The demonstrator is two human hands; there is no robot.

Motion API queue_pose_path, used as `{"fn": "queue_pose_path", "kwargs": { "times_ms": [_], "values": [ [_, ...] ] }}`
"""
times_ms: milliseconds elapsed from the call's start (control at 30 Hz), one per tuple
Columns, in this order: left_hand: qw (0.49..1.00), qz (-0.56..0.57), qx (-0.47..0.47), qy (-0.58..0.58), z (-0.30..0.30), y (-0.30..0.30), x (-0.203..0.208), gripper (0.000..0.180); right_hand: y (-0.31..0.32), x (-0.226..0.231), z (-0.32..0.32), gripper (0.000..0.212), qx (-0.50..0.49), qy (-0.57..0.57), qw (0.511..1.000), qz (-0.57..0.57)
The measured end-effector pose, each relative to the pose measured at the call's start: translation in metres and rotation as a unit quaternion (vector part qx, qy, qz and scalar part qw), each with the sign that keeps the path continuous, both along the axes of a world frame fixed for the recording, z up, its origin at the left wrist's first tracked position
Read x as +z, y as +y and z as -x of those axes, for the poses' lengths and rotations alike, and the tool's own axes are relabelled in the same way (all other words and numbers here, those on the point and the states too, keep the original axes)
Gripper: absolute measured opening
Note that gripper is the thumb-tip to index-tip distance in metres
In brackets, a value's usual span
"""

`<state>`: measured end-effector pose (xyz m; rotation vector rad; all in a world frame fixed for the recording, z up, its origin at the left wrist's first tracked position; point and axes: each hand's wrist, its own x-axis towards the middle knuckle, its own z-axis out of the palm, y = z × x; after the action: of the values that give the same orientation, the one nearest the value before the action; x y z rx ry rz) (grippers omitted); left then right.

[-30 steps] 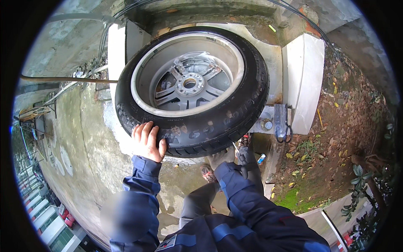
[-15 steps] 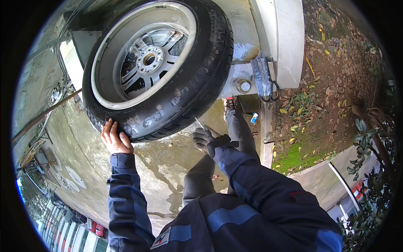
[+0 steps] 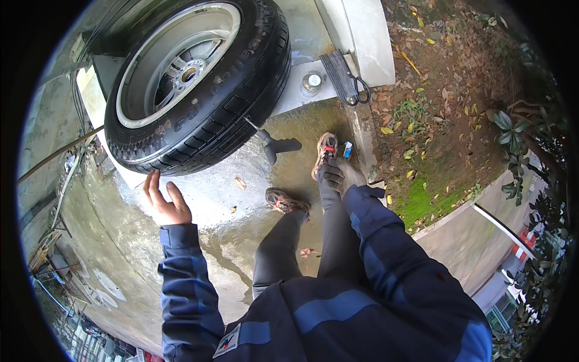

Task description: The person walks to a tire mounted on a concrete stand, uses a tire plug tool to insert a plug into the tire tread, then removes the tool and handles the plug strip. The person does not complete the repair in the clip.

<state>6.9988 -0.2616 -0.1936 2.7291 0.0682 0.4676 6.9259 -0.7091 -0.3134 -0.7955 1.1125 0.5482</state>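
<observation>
A black tyre (image 3: 199, 142) on a silver alloy wheel (image 3: 181, 72) leans at the upper left. A T-handled tool (image 3: 276, 146) with a dark grey grip stands out from the tread, its thin metal shaft meeting the rubber; no hand is on it. My left hand (image 3: 167, 204) is bare and open at the tyre's lower edge, fingertips beside the tread; I cannot tell if they touch. In a dark grey glove, my right hand (image 3: 339, 175) is over my lower leg, apart from the tool, fingers loosely extended with nothing visible in them.
A clear jar (image 3: 312, 83) with a pale lid stands on the ledge right of the tyre. Beside it lie a bundle of dark strips (image 3: 339, 77) and black-handled scissors (image 3: 362, 90). A small blue-and-white packet (image 3: 347, 149) lies near my shoe. Leafy soil borders the right.
My right hand has come off the tool and moved right and up; the tool stays stuck in the tread. The tyre appears farther up and left, turned to show more tread. My left-hand grip has loosened.
</observation>
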Motion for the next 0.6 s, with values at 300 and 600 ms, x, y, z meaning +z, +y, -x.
{"fn": "queue_pose_path", "kwargs": {
  "times_ms": [300, 600],
  "values": [
    [0.966, 0.150, -0.021, 0.210, 0.111, -0.125, -0.117, 0.035, -0.010, -0.041, -0.028, 0.029, 0.185, -0.223, 0.946, 0.144],
    [0.976, 0.205, 0.051, 0.061, 0.015, -0.192, -0.255, 0.053, -0.056, -0.120, -0.045, 0.027, 0.378, -0.330, 0.822, 0.268]
  ]
}}
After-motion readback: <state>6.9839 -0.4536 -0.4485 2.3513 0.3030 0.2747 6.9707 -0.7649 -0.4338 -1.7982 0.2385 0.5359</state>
